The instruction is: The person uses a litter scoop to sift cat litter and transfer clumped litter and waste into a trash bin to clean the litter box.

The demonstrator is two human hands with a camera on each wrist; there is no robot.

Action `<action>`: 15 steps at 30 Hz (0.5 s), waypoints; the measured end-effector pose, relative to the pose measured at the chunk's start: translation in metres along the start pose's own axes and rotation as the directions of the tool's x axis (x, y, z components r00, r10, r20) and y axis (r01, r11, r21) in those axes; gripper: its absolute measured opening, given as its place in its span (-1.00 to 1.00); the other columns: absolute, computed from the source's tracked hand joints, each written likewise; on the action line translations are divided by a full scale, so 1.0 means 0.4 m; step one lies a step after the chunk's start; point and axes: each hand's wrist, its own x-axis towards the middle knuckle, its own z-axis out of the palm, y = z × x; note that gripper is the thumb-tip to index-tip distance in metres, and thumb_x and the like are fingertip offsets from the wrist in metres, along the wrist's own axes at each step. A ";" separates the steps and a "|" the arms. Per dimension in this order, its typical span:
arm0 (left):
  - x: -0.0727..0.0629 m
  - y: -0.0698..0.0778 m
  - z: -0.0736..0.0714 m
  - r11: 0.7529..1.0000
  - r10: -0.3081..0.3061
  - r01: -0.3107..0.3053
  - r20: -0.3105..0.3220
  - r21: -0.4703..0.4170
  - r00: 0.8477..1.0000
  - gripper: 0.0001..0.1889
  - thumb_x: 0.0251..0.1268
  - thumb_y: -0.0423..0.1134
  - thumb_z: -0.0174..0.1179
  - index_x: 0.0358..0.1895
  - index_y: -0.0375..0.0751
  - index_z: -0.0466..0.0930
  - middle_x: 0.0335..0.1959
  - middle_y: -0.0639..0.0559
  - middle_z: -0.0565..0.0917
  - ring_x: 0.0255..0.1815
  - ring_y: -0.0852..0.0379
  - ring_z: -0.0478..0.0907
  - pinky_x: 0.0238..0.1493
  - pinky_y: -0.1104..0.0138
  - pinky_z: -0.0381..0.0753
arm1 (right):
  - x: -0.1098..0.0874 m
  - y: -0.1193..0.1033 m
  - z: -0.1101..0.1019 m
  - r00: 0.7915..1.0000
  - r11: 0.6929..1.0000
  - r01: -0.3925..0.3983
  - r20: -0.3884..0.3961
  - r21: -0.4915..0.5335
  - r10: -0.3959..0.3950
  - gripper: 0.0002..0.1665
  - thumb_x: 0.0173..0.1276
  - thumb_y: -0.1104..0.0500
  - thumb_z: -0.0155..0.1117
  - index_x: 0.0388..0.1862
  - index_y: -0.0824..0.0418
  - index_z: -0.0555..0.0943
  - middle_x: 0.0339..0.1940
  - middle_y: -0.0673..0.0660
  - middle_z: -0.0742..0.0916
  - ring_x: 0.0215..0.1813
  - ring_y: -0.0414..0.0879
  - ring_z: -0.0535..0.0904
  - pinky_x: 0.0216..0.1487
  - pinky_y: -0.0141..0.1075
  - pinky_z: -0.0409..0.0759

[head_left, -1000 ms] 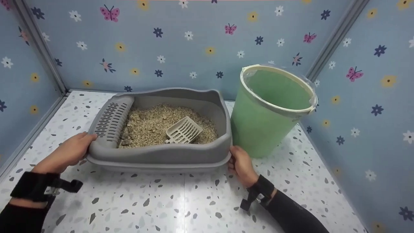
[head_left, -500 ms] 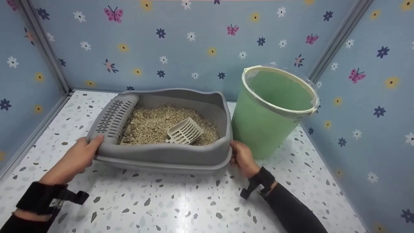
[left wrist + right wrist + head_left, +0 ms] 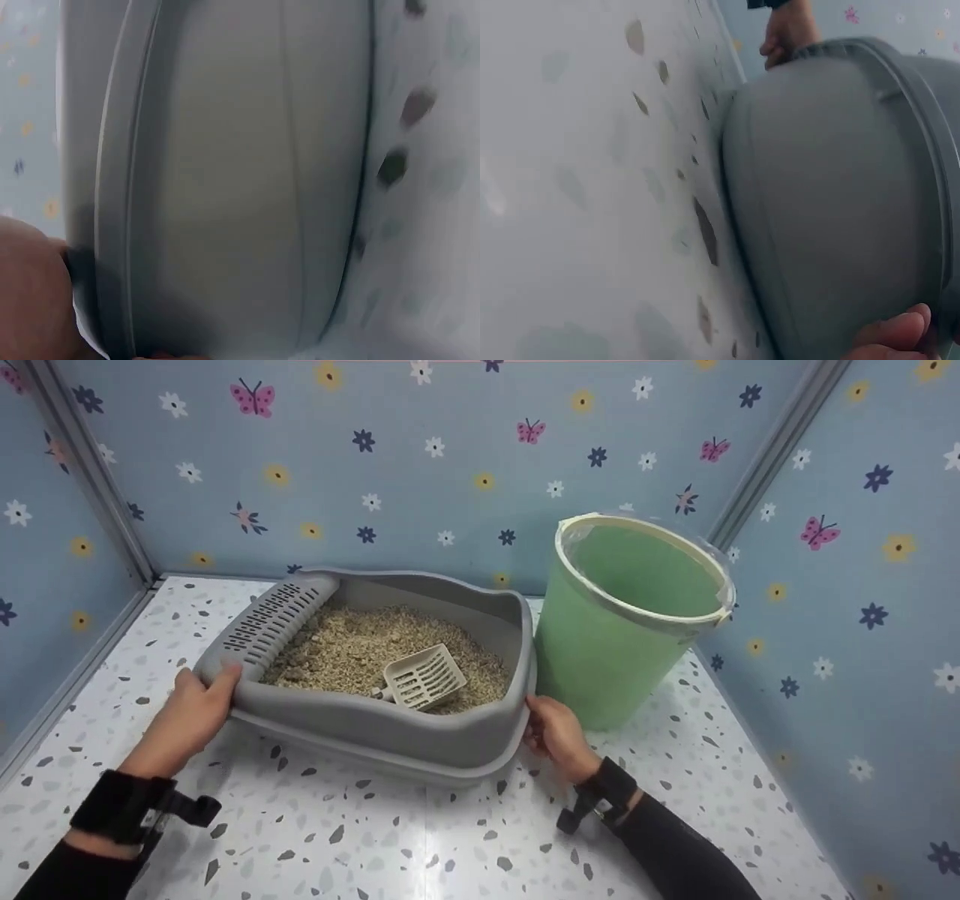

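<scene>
A grey cat litter box (image 3: 390, 735) stands at an angle on the floor, its front right corner toward me. Beige litter (image 3: 360, 637) covers its bottom, and a cream slotted litter scoop (image 3: 425, 678) lies on top. My left hand (image 3: 187, 712) grips the box's left front corner, thumb over the rim beside the perforated step (image 3: 274, 616). At the front right corner my right hand (image 3: 559, 735) holds the box, fingers curled under the protruding rim. The right wrist view shows those fingertips (image 3: 896, 334) against the grey side. In the left wrist view, the box wall (image 3: 232, 165) fills the middle.
A green waste bin (image 3: 607, 675) with a clear liner over its cream rim stands close to the box's right side. Flower-patterned panels (image 3: 420, 465) enclose the back and both sides. The speckled white floor (image 3: 360, 840) stretches in front of the box.
The litter box has turned, its front right corner swinging toward me and its left end shifting away. The left hand has gone from touching the rim to gripping it. The scoop has turned slightly.
</scene>
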 end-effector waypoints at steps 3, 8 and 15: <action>-0.035 0.013 0.023 0.999 -0.050 0.050 -0.001 0.002 0.999 0.25 0.67 0.56 -0.44 0.57 -0.83 -0.30 0.10 -0.55 0.33 -0.05 -0.37 0.51 -0.18 -0.01 0.55 | 0.026 0.001 0.002 0.999 0.998 -0.004 -0.044 0.061 0.007 -0.57 0.79 0.00 0.06 -0.40 0.09 0.46 -0.54 -0.01 0.50 -0.56 -0.22 0.35 -0.57 -0.41 0.25; -0.018 0.026 0.030 0.994 -0.082 0.081 -0.016 -0.070 0.996 0.20 0.69 0.51 -0.40 0.61 -0.76 -0.35 -0.03 -0.55 0.48 -0.17 -0.31 0.55 -0.20 -0.03 0.60 | 0.009 0.013 0.019 0.998 0.998 0.052 -0.021 0.046 -0.051 -0.61 0.82 0.01 0.00 -0.32 0.09 0.43 -0.55 -0.06 0.42 -0.55 -0.22 0.27 -0.55 -0.39 0.20; 0.077 0.016 0.012 0.981 -0.086 0.076 -0.047 -0.177 0.995 0.07 0.72 0.35 -0.33 0.67 -0.67 -0.35 -0.27 -0.14 0.43 -0.48 0.06 0.44 -0.50 0.23 0.52 | -0.064 0.028 0.043 0.994 0.998 0.059 0.087 -0.005 -0.058 -0.56 0.83 0.03 0.01 -0.38 0.10 0.47 -0.58 -0.04 0.46 -0.56 -0.19 0.31 -0.53 -0.36 0.28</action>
